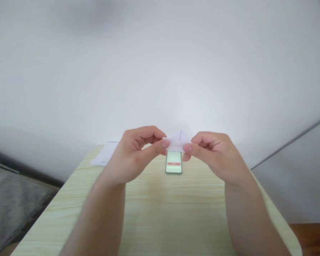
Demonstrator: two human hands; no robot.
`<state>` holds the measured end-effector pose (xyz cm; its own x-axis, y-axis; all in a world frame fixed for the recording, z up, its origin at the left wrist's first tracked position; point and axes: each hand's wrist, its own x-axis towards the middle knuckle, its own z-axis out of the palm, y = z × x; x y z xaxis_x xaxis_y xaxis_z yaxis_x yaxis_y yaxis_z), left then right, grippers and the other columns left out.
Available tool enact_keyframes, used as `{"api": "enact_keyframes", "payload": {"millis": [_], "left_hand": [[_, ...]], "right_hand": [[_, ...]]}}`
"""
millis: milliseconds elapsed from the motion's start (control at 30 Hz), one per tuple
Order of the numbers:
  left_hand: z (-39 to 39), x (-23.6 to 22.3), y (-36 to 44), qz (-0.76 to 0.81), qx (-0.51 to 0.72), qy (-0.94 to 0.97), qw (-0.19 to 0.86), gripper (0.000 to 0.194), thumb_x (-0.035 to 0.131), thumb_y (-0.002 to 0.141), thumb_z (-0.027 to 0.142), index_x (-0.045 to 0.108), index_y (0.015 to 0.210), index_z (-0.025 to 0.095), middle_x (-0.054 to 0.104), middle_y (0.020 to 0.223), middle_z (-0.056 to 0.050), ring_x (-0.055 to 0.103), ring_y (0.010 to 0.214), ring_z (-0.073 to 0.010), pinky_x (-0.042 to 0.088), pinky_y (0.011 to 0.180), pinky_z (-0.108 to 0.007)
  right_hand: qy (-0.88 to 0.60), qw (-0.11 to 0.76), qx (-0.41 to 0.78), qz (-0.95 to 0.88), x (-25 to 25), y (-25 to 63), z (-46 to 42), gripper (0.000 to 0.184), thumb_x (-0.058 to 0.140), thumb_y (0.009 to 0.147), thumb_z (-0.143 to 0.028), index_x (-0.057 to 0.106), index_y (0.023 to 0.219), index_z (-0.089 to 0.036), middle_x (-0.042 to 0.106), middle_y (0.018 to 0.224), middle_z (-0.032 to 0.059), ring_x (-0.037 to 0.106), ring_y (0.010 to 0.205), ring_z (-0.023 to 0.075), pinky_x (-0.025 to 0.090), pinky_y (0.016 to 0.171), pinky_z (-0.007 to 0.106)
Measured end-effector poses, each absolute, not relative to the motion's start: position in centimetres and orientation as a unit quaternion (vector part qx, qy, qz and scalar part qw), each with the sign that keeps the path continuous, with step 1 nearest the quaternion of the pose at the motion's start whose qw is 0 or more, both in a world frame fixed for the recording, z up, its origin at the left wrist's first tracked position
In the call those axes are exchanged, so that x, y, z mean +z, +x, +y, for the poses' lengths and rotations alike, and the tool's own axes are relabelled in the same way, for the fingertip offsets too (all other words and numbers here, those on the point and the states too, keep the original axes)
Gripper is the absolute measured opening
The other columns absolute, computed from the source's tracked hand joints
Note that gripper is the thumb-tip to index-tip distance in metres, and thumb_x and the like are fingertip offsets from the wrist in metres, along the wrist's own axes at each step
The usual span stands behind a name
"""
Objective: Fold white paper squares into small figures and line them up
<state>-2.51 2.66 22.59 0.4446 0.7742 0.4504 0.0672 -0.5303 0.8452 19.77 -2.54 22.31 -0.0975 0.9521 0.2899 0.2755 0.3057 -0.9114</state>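
Observation:
A small piece of folded white paper (179,139) is held up above the far part of the table. Its top comes to a point with a dark line down the middle, and a flat band runs along its lower edge. My left hand (138,151) pinches the left end between thumb and fingers. At the right end, my right hand (212,153) grips it the same way, thumb in front. Behind and below the paper lies a phone (174,169) with a lit screen showing digits and a red bar; the paper covers its upper end.
The pale wood-grain table (160,213) stands against a white wall (160,71). Several white sheets (105,153) lie at its far left corner, partly behind my left hand. Grey fabric (13,202) is beyond the left edge, and brown flooring (313,236) shows at the lower right.

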Motion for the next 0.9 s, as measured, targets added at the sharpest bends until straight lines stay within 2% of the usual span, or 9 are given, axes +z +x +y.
{"api": "enact_keyframes", "payload": {"millis": [100, 267, 433, 533, 600, 700, 900], "left_hand": [[2.8, 22.7, -2.7, 0.277, 0.443, 0.754, 0.398, 0.017, 0.071, 0.092, 0.032, 0.074, 0.082, 0.019, 0.07, 0.073, -0.004, 0.064, 0.071, -0.0159, 0.051, 0.065, -0.027], [3.0, 22.5, -2.6, 0.285, 0.444, 0.75, 0.399, 0.019, 0.07, 0.092, 0.034, 0.073, 0.082, 0.018, 0.069, 0.071, -0.004, 0.063, 0.069, -0.0158, 0.049, 0.063, -0.027], [3.1, 22.3, -2.5, 0.281, 0.442, 0.749, 0.407, 0.019, 0.069, 0.092, 0.035, 0.073, 0.084, 0.019, 0.069, 0.073, -0.004, 0.062, 0.07, -0.0163, 0.049, 0.064, -0.027], [2.9, 22.2, -2.3, 0.281, 0.444, 0.745, 0.411, 0.02, 0.068, 0.093, 0.036, 0.072, 0.082, 0.019, 0.068, 0.072, -0.003, 0.061, 0.07, -0.016, 0.048, 0.065, -0.027], [2.8, 22.1, -2.1, 0.277, 0.439, 0.747, 0.415, 0.021, 0.067, 0.094, 0.037, 0.072, 0.083, 0.019, 0.068, 0.073, -0.004, 0.062, 0.071, -0.0168, 0.049, 0.066, -0.028], [2.6, 22.1, -1.9, 0.27, 0.431, 0.748, 0.427, 0.021, 0.066, 0.094, 0.038, 0.072, 0.085, 0.021, 0.07, 0.076, -0.004, 0.064, 0.074, -0.0187, 0.051, 0.069, -0.031], [2.5, 22.0, -1.7, 0.264, 0.426, 0.747, 0.437, 0.02, 0.065, 0.095, 0.038, 0.072, 0.086, 0.022, 0.071, 0.077, -0.004, 0.066, 0.076, -0.0196, 0.054, 0.072, -0.032]], "right_hand": [[-0.474, 0.458, 0.361, -0.66, 22.3, 20.1, -2.5, 0.033, 0.072, 0.09, -0.052, 0.078, 0.08, -0.021, 0.073, 0.07, 0.0026, 0.05, 0.057, 0.013, 0.033, 0.052, 0.028], [-0.47, 0.455, 0.341, -0.675, 22.4, 20.7, -2.4, 0.031, 0.068, 0.094, -0.049, 0.081, 0.083, -0.023, 0.078, 0.084, 0.0051, 0.066, 0.078, 0.0206, 0.044, 0.063, 0.031], [-0.454, 0.485, 0.338, -0.666, 22.1, 20.5, -2.3, 0.029, 0.068, 0.095, -0.046, 0.08, 0.081, -0.022, 0.078, 0.081, 0.0046, 0.069, 0.081, 0.0216, 0.051, 0.071, 0.034], [-0.442, 0.519, 0.35, -0.643, 21.7, 19.9, -2.1, 0.026, 0.069, 0.094, -0.045, 0.08, 0.09, -0.022, 0.079, 0.084, 0.0045, 0.072, 0.081, 0.0215, 0.054, 0.073, 0.035], [-0.43, 0.534, 0.36, -0.633, 21.4, 19.5, -2.0, 0.024, 0.073, 0.091, -0.045, 0.08, 0.093, -0.022, 0.078, 0.085, 0.0044, 0.073, 0.08, 0.0212, 0.056, 0.072, 0.034], [-0.427, 0.545, 0.355, -0.628, 21.3, 19.0, -1.8, 0.025, 0.076, 0.087, -0.046, 0.078, 0.088, -0.021, 0.077, 0.082, 0.0045, 0.072, 0.077, 0.0204, 0.057, 0.067, 0.032], [-0.427, 0.538, 0.374, -0.623, 21.3, 18.9, -2.0, 0.026, 0.075, 0.089, -0.046, 0.077, 0.089, -0.02, 0.077, 0.083, 0.0055, 0.072, 0.079, 0.0213, 0.057, 0.066, 0.033]]}}
